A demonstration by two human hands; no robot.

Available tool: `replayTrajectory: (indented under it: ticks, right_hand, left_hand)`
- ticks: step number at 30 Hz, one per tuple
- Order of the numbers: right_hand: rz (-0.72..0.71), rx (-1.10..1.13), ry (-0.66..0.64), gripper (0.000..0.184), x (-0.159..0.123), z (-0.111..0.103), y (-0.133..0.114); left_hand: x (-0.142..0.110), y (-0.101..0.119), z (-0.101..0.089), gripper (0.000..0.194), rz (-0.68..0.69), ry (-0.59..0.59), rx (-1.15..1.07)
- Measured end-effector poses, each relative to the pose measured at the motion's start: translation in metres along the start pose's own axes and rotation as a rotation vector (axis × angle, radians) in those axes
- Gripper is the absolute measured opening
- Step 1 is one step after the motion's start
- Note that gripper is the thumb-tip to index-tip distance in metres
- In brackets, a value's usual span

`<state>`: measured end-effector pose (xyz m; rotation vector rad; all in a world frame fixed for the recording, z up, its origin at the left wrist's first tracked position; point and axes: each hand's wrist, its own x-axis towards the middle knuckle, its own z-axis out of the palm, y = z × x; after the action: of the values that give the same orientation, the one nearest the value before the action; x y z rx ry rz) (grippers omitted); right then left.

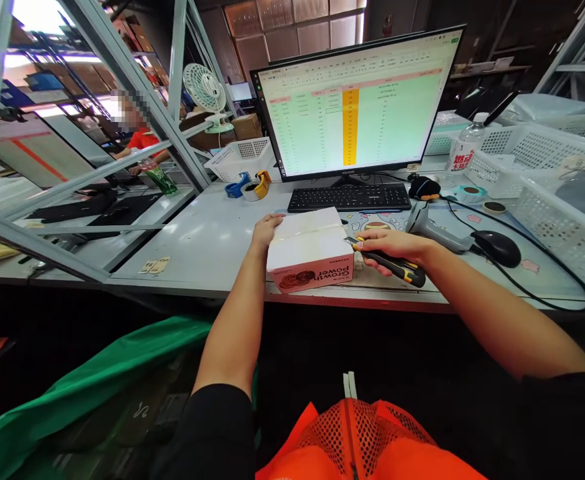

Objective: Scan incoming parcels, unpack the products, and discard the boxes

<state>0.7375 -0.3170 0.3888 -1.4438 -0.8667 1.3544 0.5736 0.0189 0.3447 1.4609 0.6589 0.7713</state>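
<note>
A white carton with pink lettering on its front lies at the near edge of the grey desk. My left hand rests on the carton's top left corner, fingers curled over the edge. My right hand is closed round a black and yellow utility knife. The knife's tip touches the carton's right top edge, by the taped seam.
Behind the carton are a black keyboard and a monitor showing a spreadsheet. A barcode scanner and a mouse lie to the right, beside white baskets. Tape rolls sit left. A person in red sits far left.
</note>
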Motion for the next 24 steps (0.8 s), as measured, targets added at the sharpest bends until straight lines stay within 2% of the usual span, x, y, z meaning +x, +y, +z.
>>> replayTrajectory:
  ticks: [4, 9, 14, 24]
  right_hand:
    - [-0.035, -0.035, 0.209, 0.017, 0.007, -0.006, -0.001]
    - [0.014, -0.247, 0.287, 0.020, 0.046, -0.019, -0.023]
    - [0.058, -0.443, 0.461, 0.024, 0.072, -0.010, -0.046]
    - [0.073, -0.506, 0.530, 0.020, 0.073, -0.009, -0.048]
  left_hand:
    - [-0.010, 0.004, 0.007, 0.037, 0.006, 0.031, -0.010]
    - [-0.020, 0.010, 0.011, 0.036, 0.022, 0.038, -0.013]
    - [-0.023, 0.014, 0.014, 0.031, 0.025, 0.061, -0.020]
    - [-0.021, 0.011, 0.017, 0.017, -0.001, 0.095, -0.053]
